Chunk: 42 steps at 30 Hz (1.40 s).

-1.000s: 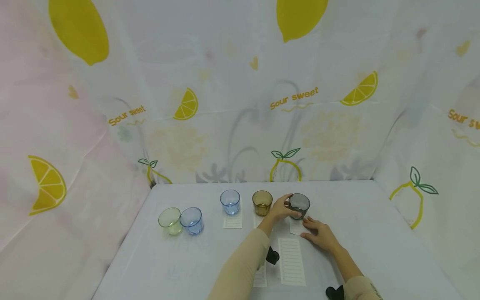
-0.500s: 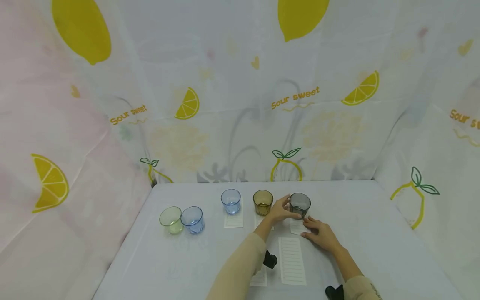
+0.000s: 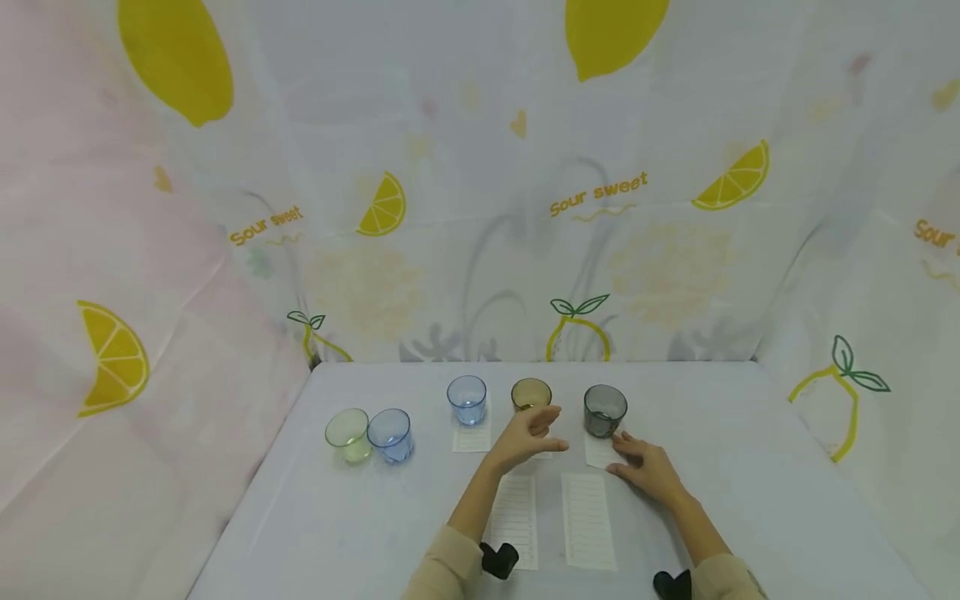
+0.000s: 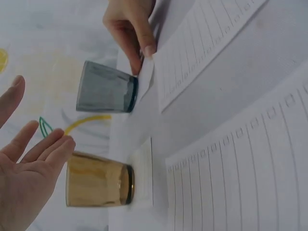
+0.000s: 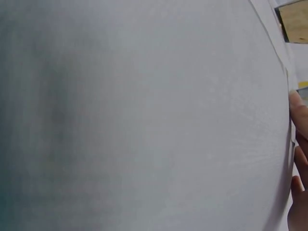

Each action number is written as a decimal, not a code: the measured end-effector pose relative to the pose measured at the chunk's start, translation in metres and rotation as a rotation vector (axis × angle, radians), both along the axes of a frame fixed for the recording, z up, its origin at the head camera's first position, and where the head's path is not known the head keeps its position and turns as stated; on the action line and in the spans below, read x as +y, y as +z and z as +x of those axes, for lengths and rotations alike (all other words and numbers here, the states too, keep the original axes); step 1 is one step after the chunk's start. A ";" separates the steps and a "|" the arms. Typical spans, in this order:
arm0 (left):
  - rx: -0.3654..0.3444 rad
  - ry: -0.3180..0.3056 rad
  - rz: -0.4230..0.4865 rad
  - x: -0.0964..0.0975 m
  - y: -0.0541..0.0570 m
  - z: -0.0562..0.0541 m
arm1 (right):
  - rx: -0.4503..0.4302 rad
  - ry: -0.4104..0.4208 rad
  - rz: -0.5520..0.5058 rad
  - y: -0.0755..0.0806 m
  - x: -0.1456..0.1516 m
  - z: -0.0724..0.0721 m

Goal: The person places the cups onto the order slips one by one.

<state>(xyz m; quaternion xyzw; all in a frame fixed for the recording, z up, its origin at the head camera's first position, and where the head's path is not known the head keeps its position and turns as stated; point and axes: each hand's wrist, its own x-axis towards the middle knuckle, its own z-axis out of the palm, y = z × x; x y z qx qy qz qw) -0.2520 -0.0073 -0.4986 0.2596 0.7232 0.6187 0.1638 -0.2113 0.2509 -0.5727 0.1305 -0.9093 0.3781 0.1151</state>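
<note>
A grey glass tumbler (image 3: pixel 604 410) stands upright on the far end of a lined paper slip (image 3: pixel 602 452). My right hand (image 3: pixel 651 473) rests its thumb and fingertips on that slip, close to the glass base. To the left, my left hand (image 3: pixel 523 438) is raised in front of an amber tumbler (image 3: pixel 531 392), its fingers extended and holding nothing. In the left wrist view the open palm (image 4: pixel 29 178) overlaps the amber glass (image 4: pixel 96 183), which also stands on a slip (image 4: pixel 143 173). The right wrist view shows mostly white tablecloth, with right fingers (image 5: pixel 301 115) at the edge.
A blue tumbler (image 3: pixel 467 402) stands on another slip at the back. Further left are a green tumbler (image 3: pixel 348 435) and a second blue one (image 3: pixel 391 435), side by side. Two lined paper sheets (image 3: pixel 588 521) lie nearer the front. A lemon-print curtain (image 3: pixel 465 275) closes off the back.
My left hand has let go of the grey tumbler and drawn back to the left, in front of the amber one. The right hand has stayed at the slip.
</note>
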 end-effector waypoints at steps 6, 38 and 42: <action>-0.057 -0.020 0.050 -0.054 0.000 0.017 | -0.033 -0.026 -0.060 0.006 0.000 -0.003; 0.034 1.034 -0.121 -0.241 -0.018 0.104 | 0.106 0.126 -0.160 0.023 -0.110 0.058; 0.071 1.082 -0.127 -0.235 -0.025 0.100 | 0.135 0.216 -0.151 0.019 -0.138 0.063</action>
